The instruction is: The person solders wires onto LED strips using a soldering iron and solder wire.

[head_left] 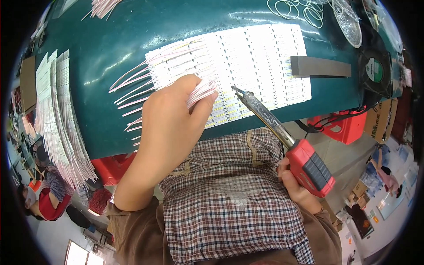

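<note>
My left hand (170, 108) is closed around a bundle of thin pale wires (202, 93), held over the left half of a white LED circuit board panel (260, 57). Several pinkish wires (128, 81) lie across the panel's left part and stick out past its left edge. In my right hand (300, 190) is a red and black soldering gun (304, 163), gripped by its handle. Its long barrel slants up and left, with the dark tip over the panel's middle, just right of the wire bundle. Whether the tip touches the board I cannot tell.
A grey metal bar (324, 67) lies over the panel's right edge, near a black fan (375, 73). Strips with wires (62, 106) overhang the table's left end. Solder-like coils (289, 6) and a dish (347, 24) sit at the back right. A red container (342, 128) stands below the table.
</note>
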Motion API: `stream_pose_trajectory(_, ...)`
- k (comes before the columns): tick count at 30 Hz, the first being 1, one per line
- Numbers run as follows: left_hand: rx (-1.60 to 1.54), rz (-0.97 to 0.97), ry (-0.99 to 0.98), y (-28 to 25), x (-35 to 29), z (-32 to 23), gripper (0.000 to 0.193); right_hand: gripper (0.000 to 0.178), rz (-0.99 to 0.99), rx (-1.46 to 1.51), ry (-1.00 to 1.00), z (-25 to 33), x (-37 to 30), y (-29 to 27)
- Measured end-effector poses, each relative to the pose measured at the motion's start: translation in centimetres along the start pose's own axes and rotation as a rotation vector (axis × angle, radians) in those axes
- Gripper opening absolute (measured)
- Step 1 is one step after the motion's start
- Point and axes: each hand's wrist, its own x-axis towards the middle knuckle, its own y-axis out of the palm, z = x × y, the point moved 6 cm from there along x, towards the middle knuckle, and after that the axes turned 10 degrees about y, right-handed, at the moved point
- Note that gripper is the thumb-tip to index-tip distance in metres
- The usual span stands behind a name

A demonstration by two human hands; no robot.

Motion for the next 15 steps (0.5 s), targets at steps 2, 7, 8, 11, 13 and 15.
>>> stream_pose_trajectory(2, 0.013, -0.032, 0.019, 0.22, -0.10, 0.19, 0.021, 0.020, -0.006, -0.017, -0.027, -0.17, 0.02, 0.19)
stream_pose_trajectory(7, 0.111, -0.026, 0.057, 0.12, 0.04, -0.03, 0.020, 0.023, -0.013, -0.048, -0.061, 0.30, 0.46, 0.48)
stream_pose_trajectory(8, 0.137, -0.026, 0.067, 0.06, 0.11, -0.28, 0.020, 0.023, -0.005, -0.038, -0.069, 0.31, 0.50, 0.53)
stream_pose_trajectory(11, 0.166, -0.038, 0.079, 0.08, 0.09, -0.48, 0.021, 0.024, 0.016, -0.031, -0.086, 0.25, 0.66, 0.68)
stream_pose_trajectory(13, 0.169, -0.049, 0.082, 0.05, 0.07, -0.59, 0.021, 0.024, 0.030, -0.034, -0.096, 0.29, 0.84, 0.76)
stream_pose_trajectory(15, 0.159, -0.042, 0.060, 0.01, 0.07, -0.63, 0.020, 0.024, 0.036, -0.034, -0.109, 0.47, 1.01, 0.83)
